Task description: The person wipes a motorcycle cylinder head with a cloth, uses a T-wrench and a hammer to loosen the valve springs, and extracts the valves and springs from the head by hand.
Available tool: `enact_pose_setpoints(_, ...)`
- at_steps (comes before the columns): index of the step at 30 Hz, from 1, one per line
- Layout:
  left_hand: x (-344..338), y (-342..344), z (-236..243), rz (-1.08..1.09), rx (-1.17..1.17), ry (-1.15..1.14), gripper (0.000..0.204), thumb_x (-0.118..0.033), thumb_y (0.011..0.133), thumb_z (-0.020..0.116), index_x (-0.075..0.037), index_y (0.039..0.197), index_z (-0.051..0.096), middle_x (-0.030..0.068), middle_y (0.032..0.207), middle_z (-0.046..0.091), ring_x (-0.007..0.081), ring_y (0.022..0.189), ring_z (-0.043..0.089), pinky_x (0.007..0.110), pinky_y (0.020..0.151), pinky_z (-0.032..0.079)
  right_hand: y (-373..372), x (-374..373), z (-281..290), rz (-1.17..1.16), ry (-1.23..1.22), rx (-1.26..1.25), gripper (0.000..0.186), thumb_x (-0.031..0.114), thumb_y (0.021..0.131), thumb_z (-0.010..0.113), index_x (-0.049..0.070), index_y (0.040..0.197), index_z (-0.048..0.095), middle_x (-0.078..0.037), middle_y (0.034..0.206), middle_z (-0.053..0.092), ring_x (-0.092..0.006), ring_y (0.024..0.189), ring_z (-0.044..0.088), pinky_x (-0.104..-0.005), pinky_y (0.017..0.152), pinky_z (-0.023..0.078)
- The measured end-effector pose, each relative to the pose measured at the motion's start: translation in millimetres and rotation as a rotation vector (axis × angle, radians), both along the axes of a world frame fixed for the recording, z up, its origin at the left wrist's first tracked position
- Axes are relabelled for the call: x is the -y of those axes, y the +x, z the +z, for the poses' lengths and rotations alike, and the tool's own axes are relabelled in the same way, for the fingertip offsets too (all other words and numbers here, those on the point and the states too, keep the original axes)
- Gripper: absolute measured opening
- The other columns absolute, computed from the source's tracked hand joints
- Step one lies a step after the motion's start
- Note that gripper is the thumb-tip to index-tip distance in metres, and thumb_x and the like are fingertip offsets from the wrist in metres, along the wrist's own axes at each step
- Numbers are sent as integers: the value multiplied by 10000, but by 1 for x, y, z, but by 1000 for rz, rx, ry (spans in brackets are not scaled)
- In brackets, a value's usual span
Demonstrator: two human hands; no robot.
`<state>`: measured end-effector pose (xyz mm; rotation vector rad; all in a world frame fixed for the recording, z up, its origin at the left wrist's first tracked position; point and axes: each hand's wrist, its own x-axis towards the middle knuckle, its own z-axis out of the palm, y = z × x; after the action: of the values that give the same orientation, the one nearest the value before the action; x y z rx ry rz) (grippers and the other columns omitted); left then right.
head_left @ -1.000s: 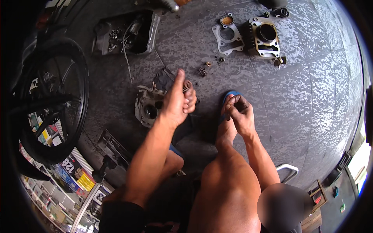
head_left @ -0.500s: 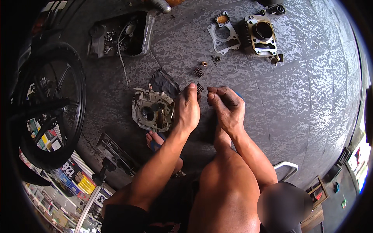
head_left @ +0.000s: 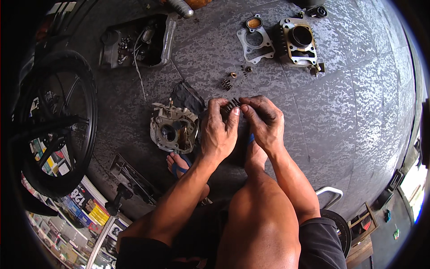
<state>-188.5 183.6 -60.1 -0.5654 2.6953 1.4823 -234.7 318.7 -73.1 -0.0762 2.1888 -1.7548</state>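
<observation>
A dark coil spring point(head_left: 232, 106) is held up in front of me between both hands. My left hand point(head_left: 218, 134) is closed on it, thumb on the near side and fingers on the far side. At the spring's right end, my right hand point(head_left: 268, 123) pinches with thumb and forefinger; anything smaller between those fingertips is hidden. Just beyond the hands, a second coil spring point(head_left: 226, 84) lies on the floor, with a small copper-coloured ring point(head_left: 233, 75) and a few tiny parts near it. To the left of my left hand sits a metal engine cylinder head point(head_left: 181, 142).
A dark cloth point(head_left: 187, 95) lies behind the cylinder head. Farther off are a finned cylinder block point(head_left: 309, 58), a flat gasket point(head_left: 244, 42) and a black tray point(head_left: 166, 42) with small metal parts. A motorcycle wheel point(head_left: 92, 110) stands at left, and my sandalled feet point(head_left: 177, 162) are close below.
My left fingers have turned into view, showing their grip on the spring. The spring and my right fingertips have come together. My head view has shifted slightly.
</observation>
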Motion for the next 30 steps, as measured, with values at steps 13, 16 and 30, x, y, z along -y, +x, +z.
enact_pose_setpoints(13, 5, 0, -9, -163, -234, -172, 332, -27, 806, 714, -4, 1090, 545, 174, 1002, 597, 367, 931, 596, 440, 816, 488, -12, -7, 13, 95, 129, -67, 163, 59, 868, 711, -7, 1016, 727, -121, 901, 708, -212, 829, 694, -307, 733, 539)
enact_pose_setpoints(16, 5, 3, -10, -170, -232, -140, 323, -32, 803, 721, -11, 1080, 555, 165, 996, 605, 356, 916, 605, 434, 812, 490, -15, -10, 11, 21, -55, 180, 150, 76, 887, 701, -24, 998, 714, -73, 840, 702, -139, 745, 657, -278, 671, 521)
enact_pose_setpoints(30, 0, 19, -21, 196, 80, 970, 284, -128, 915, 711, -27, 1129, 554, 50, 925, 644, 117, 813, 622, 262, 719, 524, 1, -26, -8, 59, -401, 601, 116, 75, 896, 655, -6, 972, 620, -16, 819, 628, -73, 687, 566, -244, 615, 480)
